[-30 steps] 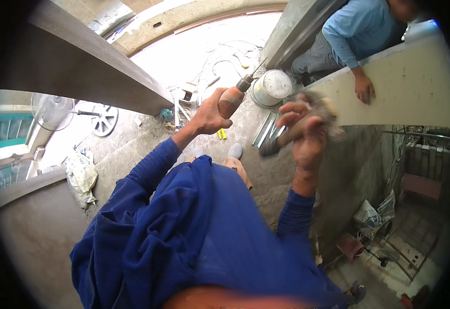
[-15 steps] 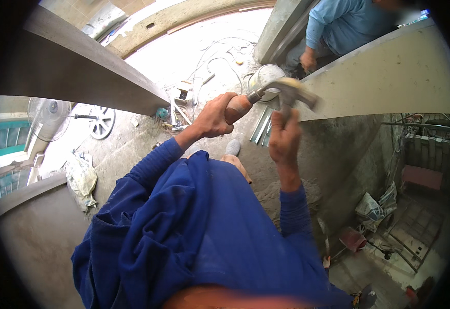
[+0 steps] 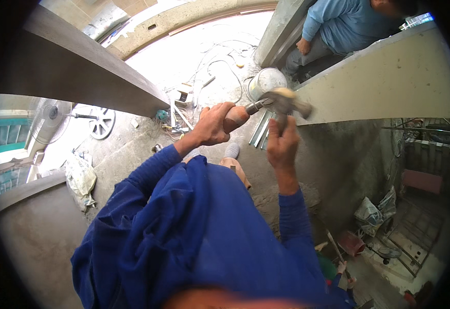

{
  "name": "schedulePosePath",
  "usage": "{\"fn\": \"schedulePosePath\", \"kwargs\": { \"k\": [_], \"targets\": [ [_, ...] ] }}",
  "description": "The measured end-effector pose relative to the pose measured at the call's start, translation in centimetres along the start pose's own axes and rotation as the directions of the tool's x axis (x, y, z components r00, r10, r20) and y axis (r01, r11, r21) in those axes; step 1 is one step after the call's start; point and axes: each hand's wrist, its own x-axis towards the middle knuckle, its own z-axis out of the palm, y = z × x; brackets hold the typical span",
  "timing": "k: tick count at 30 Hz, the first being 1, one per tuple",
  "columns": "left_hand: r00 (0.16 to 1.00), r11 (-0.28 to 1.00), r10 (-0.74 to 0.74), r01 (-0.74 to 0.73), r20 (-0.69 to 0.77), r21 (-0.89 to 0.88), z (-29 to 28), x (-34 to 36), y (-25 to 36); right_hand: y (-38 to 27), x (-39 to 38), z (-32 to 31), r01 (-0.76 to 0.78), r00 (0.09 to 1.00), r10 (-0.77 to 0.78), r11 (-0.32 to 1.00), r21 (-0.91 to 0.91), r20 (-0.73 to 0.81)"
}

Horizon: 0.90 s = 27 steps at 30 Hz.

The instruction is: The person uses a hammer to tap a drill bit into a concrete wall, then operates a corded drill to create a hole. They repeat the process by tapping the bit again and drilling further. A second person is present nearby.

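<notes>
My left hand [image 3: 213, 123] grips a worn orange drill [image 3: 237, 116], its metal chuck pointing up and to the right. My right hand [image 3: 281, 144] is closed on the handle of a hammer [image 3: 286, 103], whose blurred head is over the front end of the drill; whether they touch I cannot tell, and the drill's bit is hidden there. Behind the tools are a white bucket [image 3: 268, 77] and some metal channels [image 3: 260, 131] on the floor.
A co-worker [image 3: 348, 26] in light blue is behind a cream panel [image 3: 379, 82]; another person's hands [image 3: 342, 268] show lower right. A grey beam [image 3: 91, 67], standing fan [image 3: 55, 113], white sack [image 3: 81, 180] and cables [image 3: 219, 62] are around me.
My right hand has swung the hammer in leftward to the drill's front, hiding its bit. The co-worker's hand has moved off the panel. Hands and a tool have appeared lower right.
</notes>
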Motion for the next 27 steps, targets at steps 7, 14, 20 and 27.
{"fn": "schedulePosePath", "kwargs": {
  "k": [7, 14, 20, 27],
  "targets": [
    [0.998, 0.998, 0.054, -0.054, 0.01, -0.019, 0.1, 0.0, -0.6, 0.3, 0.3, 0.6, -0.006, 0.999, 0.008, 0.999, -0.039, 0.043],
    [1.0, 0.996, -0.003, 0.002, -0.018, -0.095, 0.4, -0.1, -0.5, 0.8, 0.4, 0.2, 0.007, 0.999, 0.0, 0.992, 0.126, -0.054],
    [0.995, 0.98, -0.08, 0.089, 0.059, -0.176, 0.1, 0.0, -0.5, 0.9, -0.1, 1.0, 0.057, 0.995, -0.04, 0.979, 0.193, -0.087],
    [0.978, 0.304, -0.14, 0.193, 0.157, -0.933, -2.0, 2.0, 0.4, 3.8, -0.8, 3.8, -0.237, 0.971, 0.18, 0.835, 0.496, 0.16]
  ]
}}
